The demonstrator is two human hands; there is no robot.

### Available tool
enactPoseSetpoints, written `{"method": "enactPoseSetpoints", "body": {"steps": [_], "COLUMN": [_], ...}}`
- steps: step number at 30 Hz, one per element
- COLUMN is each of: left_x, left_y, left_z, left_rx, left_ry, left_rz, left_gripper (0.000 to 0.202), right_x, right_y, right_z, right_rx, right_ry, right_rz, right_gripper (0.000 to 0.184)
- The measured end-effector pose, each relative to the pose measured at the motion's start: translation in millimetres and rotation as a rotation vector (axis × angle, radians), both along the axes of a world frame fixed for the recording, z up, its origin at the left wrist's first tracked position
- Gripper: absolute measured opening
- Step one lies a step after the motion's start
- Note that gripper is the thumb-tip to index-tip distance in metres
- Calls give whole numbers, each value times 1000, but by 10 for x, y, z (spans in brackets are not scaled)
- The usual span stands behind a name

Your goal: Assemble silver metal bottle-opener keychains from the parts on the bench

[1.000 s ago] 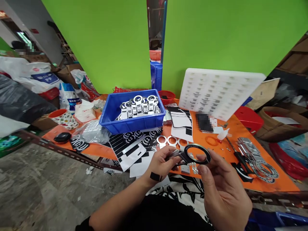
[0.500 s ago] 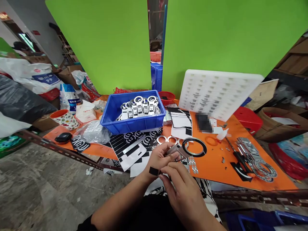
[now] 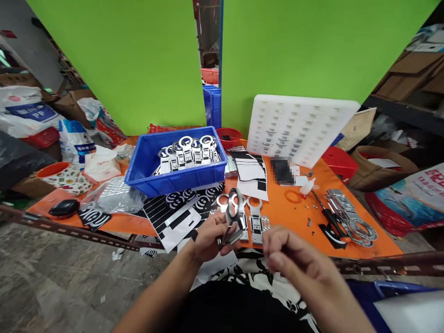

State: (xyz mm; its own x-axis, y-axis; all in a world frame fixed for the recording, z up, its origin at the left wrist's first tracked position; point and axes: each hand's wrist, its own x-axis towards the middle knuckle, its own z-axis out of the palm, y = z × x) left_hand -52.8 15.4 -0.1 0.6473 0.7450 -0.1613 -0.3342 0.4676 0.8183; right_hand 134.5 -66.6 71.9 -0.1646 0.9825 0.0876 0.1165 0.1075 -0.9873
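In my left hand (image 3: pixel 210 233) is a flat metal bracket (image 3: pixel 233 238) with a dark ring (image 3: pixel 236 203) at its top, tilted upright and blurred. A small black patch (image 3: pixel 194 235) sits at my left wrist. My right hand (image 3: pixel 294 261) hovers apart at the table's front edge, fingers loosely bent and thumb apart, smeared by motion; nothing shows in it. Between the hands, several silver ring-ended brackets (image 3: pixel 256 223) lie on the orange table. Small silver pieces (image 3: pixel 266 223) lie beside them.
A blue bin (image 3: pixel 176 180) holds many ring-ended parts. Black-and-white sticker sheets (image 3: pixel 180 222) lie before it. A white slotted board (image 3: pixel 298 125) leans against the green panel. At right are a screwdriver (image 3: pixel 331 219), a small white bottle (image 3: pixel 307 186) and stacked metal parts (image 3: pixel 360 226).
My right hand has left my left wrist and moved right. My left hand has turned the bracket more upright. The view has shifted to the right.
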Motion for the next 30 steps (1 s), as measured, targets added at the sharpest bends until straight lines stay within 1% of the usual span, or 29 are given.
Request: {"method": "enactPoseSetpoints", "body": {"steps": [2,4,7,9,14,18,24,30], "left_x": [-53,-71,-62,-56,-66,-78,-95,-95], "left_y": [-9,-23,-43,-46,-22,-12,-18,-7], "left_z": [-4,-3,1,2,-19,-56,-101,-99], "left_rx": [-42,-71,-101,-120,-141,-154,-174,-176], "left_ry": [-3,-10,-14,-7,-18,-30,39,35], "left_rz": [-106,-190,-264,-297,-329,-368,-345,-337], "left_gripper": [34,33,30,26,24,22,20,19], "right_x": [144,196,152,105,71,78,55,56], "right_y": [120,237,341,363,396,433,438,425], "right_z": [60,72,67,75,80,49,60,29], "right_rx": [-142,-240,-340,-364,-356,-308,-214,-107], "right_ry": [19,7,-34,-78,-145,-182,-225,-298], "right_rz": [28,101,206,237,253,279,261,227], "right_gripper": [17,16,11,11,13,12,11,10]}}
